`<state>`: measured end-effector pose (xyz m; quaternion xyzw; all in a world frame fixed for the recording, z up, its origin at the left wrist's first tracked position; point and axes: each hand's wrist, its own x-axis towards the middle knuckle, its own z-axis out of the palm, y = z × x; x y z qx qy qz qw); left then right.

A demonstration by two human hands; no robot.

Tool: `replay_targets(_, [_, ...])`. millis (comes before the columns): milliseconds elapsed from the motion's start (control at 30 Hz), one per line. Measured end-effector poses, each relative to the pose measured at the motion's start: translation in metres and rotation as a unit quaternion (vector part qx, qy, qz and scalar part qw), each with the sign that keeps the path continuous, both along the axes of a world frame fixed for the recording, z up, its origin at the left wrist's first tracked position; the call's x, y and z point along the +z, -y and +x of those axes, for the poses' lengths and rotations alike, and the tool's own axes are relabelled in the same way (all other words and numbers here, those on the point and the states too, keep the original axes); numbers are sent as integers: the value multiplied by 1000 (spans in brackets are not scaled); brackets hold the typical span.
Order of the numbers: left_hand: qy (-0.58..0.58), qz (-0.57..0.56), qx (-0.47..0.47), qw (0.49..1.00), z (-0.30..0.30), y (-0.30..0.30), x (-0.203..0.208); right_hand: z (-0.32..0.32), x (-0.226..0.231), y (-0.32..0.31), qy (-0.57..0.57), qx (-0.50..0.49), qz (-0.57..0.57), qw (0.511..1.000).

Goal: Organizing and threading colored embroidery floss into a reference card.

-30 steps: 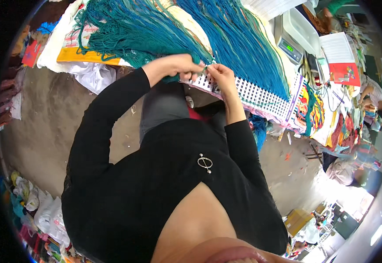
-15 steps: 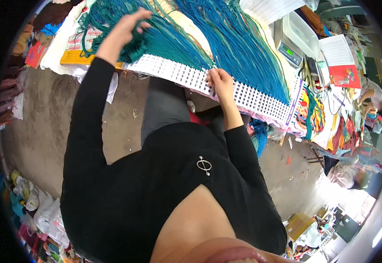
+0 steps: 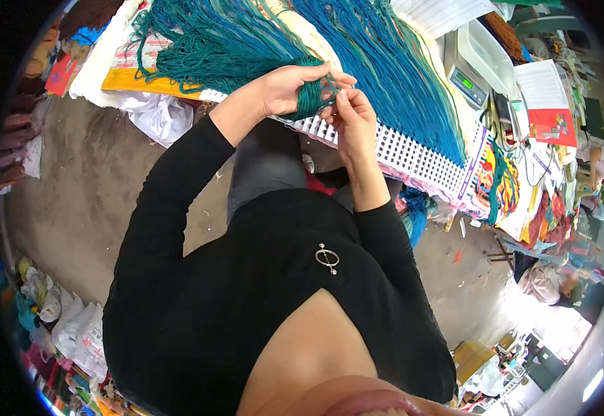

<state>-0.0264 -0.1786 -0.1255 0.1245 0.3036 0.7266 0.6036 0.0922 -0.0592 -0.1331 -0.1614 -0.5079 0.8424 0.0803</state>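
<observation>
My left hand is closed round a wound skein of dark green yarn, held above the near edge of the table. Beside it, my right hand pinches a green strand at the skein's right side, thumb against fingers. Beneath both hands runs a white strip with rows of holes, its left part covered by the hands and yarn. Long green strands and blue strands fan out from the strip across the table.
A digital scale with a clear plastic tray stands at the far right. Near it lie a red-and-white booklet and multicoloured yarn. A yellow edge borders the table's left. Another person sits at the right.
My left hand has come right and nearer from over the green strands, and now holds the skein beside my right hand. My right hand has lifted slightly from the strip, pinching a strand.
</observation>
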Motion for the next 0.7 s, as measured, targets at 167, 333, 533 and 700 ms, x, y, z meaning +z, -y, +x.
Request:
replay_targets(167, [68, 8, 21, 997, -2, 1, 4, 4, 4, 1, -18, -23, -41, 999])
replay_targets(333, [-6, 23, 71, 997, -6, 6, 13, 5, 12, -1, -45, -31, -53, 997])
replay_targets(533, [-86, -58, 51, 993, -21, 17, 11, 12, 19, -11, 19, -11, 228, 974])
replay_targets(700, [22, -130, 128, 983, -111, 96, -16, 56, 60, -138, -231, -88, -171, 954])
